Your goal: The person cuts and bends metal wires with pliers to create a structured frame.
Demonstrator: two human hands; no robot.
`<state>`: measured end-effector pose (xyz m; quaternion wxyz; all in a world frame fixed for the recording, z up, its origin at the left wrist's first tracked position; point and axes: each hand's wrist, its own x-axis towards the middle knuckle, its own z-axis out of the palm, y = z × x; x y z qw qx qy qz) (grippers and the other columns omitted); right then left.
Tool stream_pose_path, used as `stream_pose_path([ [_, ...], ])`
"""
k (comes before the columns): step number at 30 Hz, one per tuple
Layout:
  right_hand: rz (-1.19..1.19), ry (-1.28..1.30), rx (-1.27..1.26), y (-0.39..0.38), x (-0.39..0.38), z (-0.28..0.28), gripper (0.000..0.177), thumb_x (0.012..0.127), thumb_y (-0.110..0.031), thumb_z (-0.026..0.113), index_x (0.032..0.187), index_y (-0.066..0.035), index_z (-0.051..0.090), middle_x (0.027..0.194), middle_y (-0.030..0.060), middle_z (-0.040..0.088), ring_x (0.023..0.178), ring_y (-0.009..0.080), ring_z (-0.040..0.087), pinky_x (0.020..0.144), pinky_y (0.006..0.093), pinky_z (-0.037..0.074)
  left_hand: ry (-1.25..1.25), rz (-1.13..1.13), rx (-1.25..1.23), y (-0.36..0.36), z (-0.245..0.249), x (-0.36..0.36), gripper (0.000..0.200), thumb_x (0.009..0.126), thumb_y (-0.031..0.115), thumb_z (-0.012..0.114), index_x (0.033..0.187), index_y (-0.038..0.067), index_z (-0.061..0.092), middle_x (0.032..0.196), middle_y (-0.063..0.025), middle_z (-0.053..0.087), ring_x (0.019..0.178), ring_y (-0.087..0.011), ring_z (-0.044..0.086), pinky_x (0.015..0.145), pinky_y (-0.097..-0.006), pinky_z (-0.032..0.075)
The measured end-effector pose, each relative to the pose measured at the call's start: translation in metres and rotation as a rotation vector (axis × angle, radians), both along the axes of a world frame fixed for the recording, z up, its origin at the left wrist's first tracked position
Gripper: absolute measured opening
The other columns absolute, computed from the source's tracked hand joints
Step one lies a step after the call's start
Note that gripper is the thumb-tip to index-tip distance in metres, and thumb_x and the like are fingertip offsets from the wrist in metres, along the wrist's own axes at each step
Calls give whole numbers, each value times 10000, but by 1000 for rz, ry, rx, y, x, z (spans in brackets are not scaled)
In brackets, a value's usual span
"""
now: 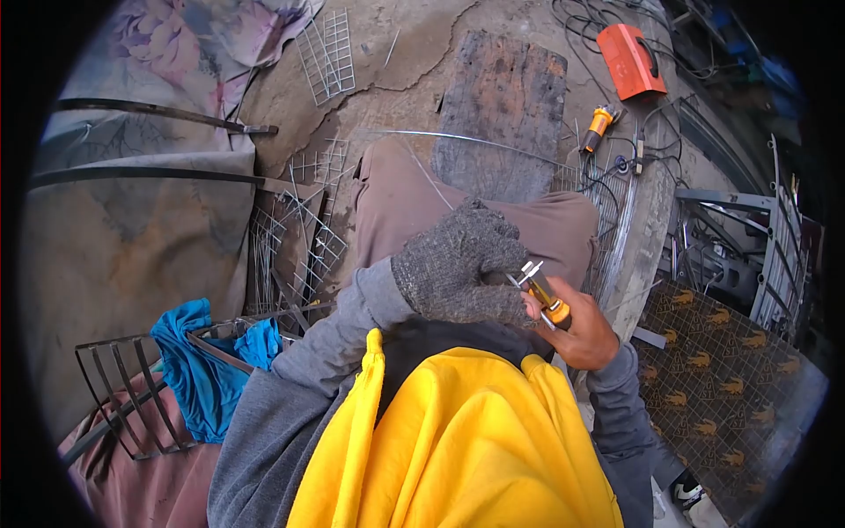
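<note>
My left hand, in a dark grey knitted glove, is closed in front of my lap. A thin metal wire runs into the top of the glove. A short bit of metal shows at the glove's thumb side, right beside a small yellow hand tool with a silver metal head. Bare fingers of my right hand wrap round this tool, its head pointing up and toward the glove. The exact kind of tool cannot be made out. Both hands are close together over my brown-clad legs.
Beyond my knees lies a worn wooden board. A yellow angle grinder, an orange case and cables are at upper right. Wire mesh pieces lie at left. A blue cloth hangs over a metal frame. A patterned sheet is at right.
</note>
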<state>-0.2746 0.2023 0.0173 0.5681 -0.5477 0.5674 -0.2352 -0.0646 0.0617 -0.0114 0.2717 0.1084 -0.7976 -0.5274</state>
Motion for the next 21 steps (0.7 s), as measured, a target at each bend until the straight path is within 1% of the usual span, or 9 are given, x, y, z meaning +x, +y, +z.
stream_pose_path([
  [4,-35,-37,32,1,0,-3,343,975,-172,673,1259,-17,560,1065,159,713,1007,284,713,861,371,539,-31,4,15,-1,7,4,379,779,457,832,810,93,729,625,-83,530,614,-301,540,577,-424,336],
  [6,-40,-45,30,2,0,-5,343,975,-172,672,1260,-18,558,1056,164,709,992,285,712,852,370,537,-120,-59,12,-1,7,7,418,736,445,862,846,92,668,777,-86,508,739,-317,505,696,-419,352],
  [7,-36,-12,11,3,0,-7,333,976,-175,671,1248,-19,560,1033,167,702,960,288,709,826,371,532,-120,-59,12,-1,7,7,418,736,445,862,846,92,668,777,-86,508,739,-317,505,696,-419,352],
  [9,-33,21,-8,4,0,-12,323,977,-178,671,1237,-20,562,1009,171,694,929,290,706,801,372,528,-31,0,33,-1,7,3,387,798,465,816,836,90,730,632,-82,530,621,-304,542,611,-413,345],
  [11,-63,62,-77,7,0,-17,290,978,-186,669,1194,-23,567,959,172,673,867,292,690,751,372,512,-45,10,-2,-1,9,3,392,795,473,814,829,93,722,641,-84,539,633,-308,550,621,-418,351],
  [15,-94,73,-104,7,3,-16,253,976,-182,670,1148,-22,575,917,156,659,829,274,681,733,366,507,-109,8,-110,-3,15,3,407,777,490,815,791,101,695,667,-90,566,668,-319,575,640,-432,382],
  [17,-124,11,-55,8,5,-17,211,980,-177,661,1098,-20,586,898,134,654,804,242,673,726,358,507,-110,12,-110,-3,15,3,405,772,490,814,800,104,696,682,-89,576,682,-320,582,648,-434,392],
  [18,-124,11,-55,9,7,-16,211,980,-177,661,1098,-20,586,898,134,654,804,242,673,726,358,507,-109,16,-110,-3,16,2,403,767,490,814,808,107,696,697,-87,587,696,-320,590,656,-435,403],
  [21,-183,-18,-133,10,13,-15,165,974,-147,660,1055,-19,594,888,114,653,783,217,667,721,352,507,-154,25,-72,-1,22,1,408,759,491,816,817,105,700,703,-85,589,701,-325,592,659,-433,413],
])
